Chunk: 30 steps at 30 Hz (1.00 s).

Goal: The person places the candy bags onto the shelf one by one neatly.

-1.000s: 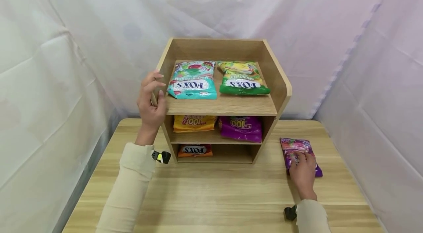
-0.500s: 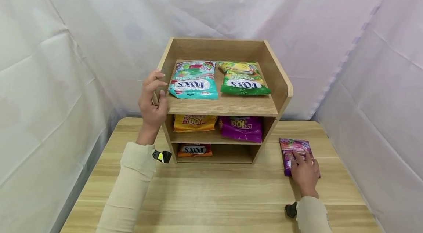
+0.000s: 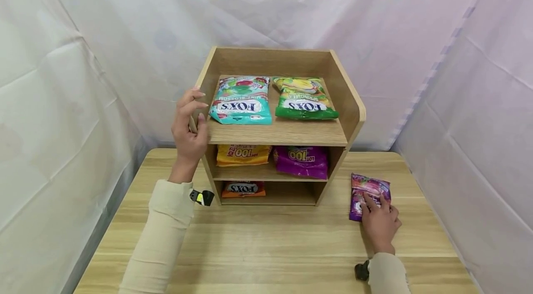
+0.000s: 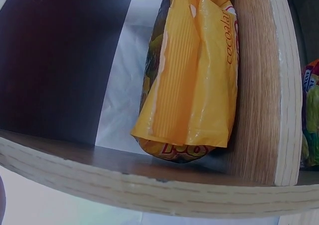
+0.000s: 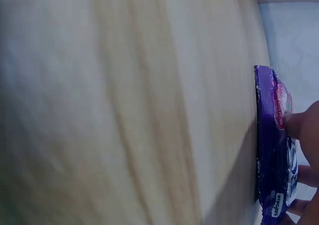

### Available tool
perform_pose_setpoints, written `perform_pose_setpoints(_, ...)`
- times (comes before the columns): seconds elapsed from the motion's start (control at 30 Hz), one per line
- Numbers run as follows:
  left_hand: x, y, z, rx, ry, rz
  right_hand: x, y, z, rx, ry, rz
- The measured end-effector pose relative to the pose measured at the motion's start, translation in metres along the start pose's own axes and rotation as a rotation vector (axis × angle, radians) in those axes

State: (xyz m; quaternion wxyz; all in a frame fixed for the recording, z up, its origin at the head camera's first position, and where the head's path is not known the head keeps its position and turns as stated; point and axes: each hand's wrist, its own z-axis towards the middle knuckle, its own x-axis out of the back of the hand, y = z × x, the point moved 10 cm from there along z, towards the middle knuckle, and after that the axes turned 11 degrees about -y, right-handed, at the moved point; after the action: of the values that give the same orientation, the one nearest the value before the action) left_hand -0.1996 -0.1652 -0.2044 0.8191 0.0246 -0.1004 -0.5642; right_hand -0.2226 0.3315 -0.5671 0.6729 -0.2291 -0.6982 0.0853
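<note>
My left hand grips the left side panel of a small wooden shelf, its thumb at the front edge and its fingers curved over the top. On the table to the shelf's right lies a purple candy bag, face up. My right hand rests on its near part with loosely bent fingers. In the right wrist view, fingertips touch the printed face of the candy bag, which lies flat on the wood. The left wrist view looks into a compartment with a yellow candy bag; little of the left hand shows there.
A teal candy bag and a green candy bag lie on the top shelf. The middle level holds a yellow bag and a purple bag. Below left is an orange bag. White cloth walls surround the table.
My right hand has shifted slightly, and the purple candy bag under it has turned, its near end swinging left so that it lies straighter. The left hand stays on the shelf panel.
</note>
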Motion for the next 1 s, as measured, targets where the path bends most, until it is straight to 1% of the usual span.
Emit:
perform_pose_setpoints(0.33,-0.001,-0.001,-0.001,0.000,0.006,-0.003,-0.005,-0.012,-0.015,-0.018,0.029,-0.036)
perform_pose_setpoints(0.7,0.001,-0.007,-0.004,0.013,0.009,-0.010,-0.009,-0.025,-0.024,-0.042,-0.045,-0.076)
perform_pose_setpoints(0.8,0.001,-0.006,-0.003,0.013,0.009,-0.010,-0.011,-0.029,-0.026,-0.046,-0.059,-0.084)
perform_pose_setpoints(1.0,0.000,-0.001,0.000,0.013,0.003,0.022,-0.015,-0.033,-0.032,-0.061,-0.087,-0.107)
